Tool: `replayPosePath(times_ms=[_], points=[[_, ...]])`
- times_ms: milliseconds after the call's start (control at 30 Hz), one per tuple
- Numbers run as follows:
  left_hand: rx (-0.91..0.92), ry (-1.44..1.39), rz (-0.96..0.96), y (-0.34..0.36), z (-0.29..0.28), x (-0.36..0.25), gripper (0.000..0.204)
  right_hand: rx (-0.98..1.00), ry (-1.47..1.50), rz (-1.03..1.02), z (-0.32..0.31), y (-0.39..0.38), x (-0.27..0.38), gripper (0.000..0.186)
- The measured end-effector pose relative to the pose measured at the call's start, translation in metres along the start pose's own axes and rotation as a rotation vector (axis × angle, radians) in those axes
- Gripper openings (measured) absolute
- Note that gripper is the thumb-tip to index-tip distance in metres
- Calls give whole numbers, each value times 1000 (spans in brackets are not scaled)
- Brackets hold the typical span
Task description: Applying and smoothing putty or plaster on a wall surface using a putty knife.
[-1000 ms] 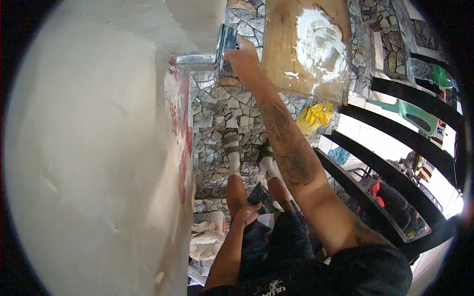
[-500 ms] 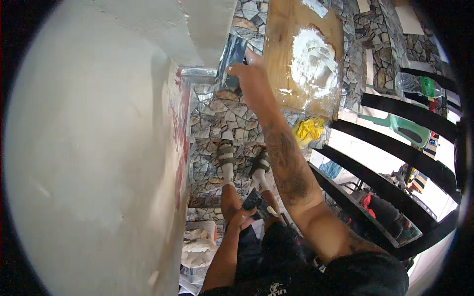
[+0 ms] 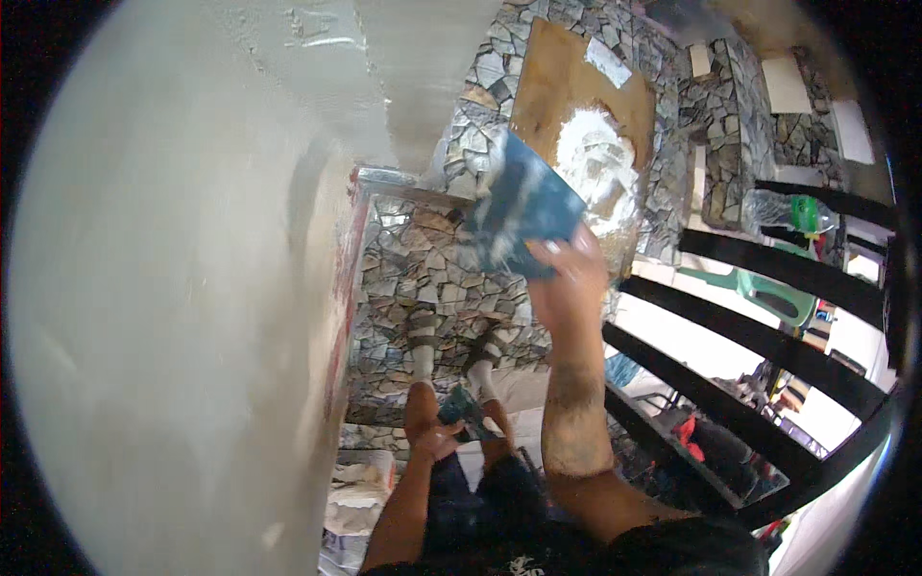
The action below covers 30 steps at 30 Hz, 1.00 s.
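Note:
My right hand (image 3: 567,274) is closed on a wide blue putty blade (image 3: 528,192), motion-blurred and smeared with white, held out over the stone-patterned step. Low down by my legs, my left hand (image 3: 440,440) grips a smaller dark scraper (image 3: 459,408). A pale plastered wall (image 3: 192,240) fills the left side, with reddish patches along its edge and fresh white ridges near the top. Beyond the blue blade lies a wooden board (image 3: 547,67) with a spread of white compound (image 3: 595,163) and a pale strip near its far end.
Black railing bars (image 3: 778,252) curve down the right side, with a clear plastic bottle (image 3: 773,206) near them. A green plastic stool (image 3: 778,302) shows below through the gaps. An open sack (image 3: 360,480) sits at the wall's foot behind my left arm. My feet stand on the stone-patterned surface (image 3: 403,250).
My right hand has pulled the blue blade off the wall's edge, rightward and down, turning its face upward. The view has shifted, so the board sits lower and the yellow bag is hidden.

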<state>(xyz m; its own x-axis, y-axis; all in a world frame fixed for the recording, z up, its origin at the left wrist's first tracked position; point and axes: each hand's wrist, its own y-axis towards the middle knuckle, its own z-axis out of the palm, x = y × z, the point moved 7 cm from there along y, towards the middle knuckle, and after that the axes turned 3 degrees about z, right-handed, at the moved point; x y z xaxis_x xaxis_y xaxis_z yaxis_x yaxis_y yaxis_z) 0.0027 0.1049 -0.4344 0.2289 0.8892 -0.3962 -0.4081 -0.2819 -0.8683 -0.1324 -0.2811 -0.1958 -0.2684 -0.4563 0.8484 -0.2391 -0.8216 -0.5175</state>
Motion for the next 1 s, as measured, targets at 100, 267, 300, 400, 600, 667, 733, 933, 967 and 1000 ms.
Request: replayPosePath(times_ms=[100, 267, 300, 400, 600, 667, 733, 933, 967, 1000], points=[[-179, -475, 268, -14, -59, 42, 35, 100, 587, 32, -25, -48, 19, 50], [155, -262, 299, 4, -19, -112, 38, -99, 454, -187, -156, -113, 80, 52], [171, -260, 343, 0, -17, -148, 46, -183, 336, -276, -169, -124, 89, 50], [122, -639, 253, -15, 11, -252, 41, -483, -233, -282, -230, -121, 67, 46], [166, -628, 490, -14, 80, -367, 33, -79, -799, -656, -209, -113, 41, 24], [161, -687, 439, -12, 97, -369, 32, -10, -814, -570, -209, -115, 34, 25], [167, -699, 414, -8, 111, -367, 31, 101, -901, -472, -212, -113, 21, 28], [105, -731, 303, -19, 129, -349, 35, 140, -962, -290, -243, -105, -49, 38], [92, -714, 305, -28, 128, -350, 35, 200, -976, -196, -248, -101, -75, 41], [88, -700, 332, -35, 130, -353, 37, 143, -1023, -58, -268, -98, -122, 51]])
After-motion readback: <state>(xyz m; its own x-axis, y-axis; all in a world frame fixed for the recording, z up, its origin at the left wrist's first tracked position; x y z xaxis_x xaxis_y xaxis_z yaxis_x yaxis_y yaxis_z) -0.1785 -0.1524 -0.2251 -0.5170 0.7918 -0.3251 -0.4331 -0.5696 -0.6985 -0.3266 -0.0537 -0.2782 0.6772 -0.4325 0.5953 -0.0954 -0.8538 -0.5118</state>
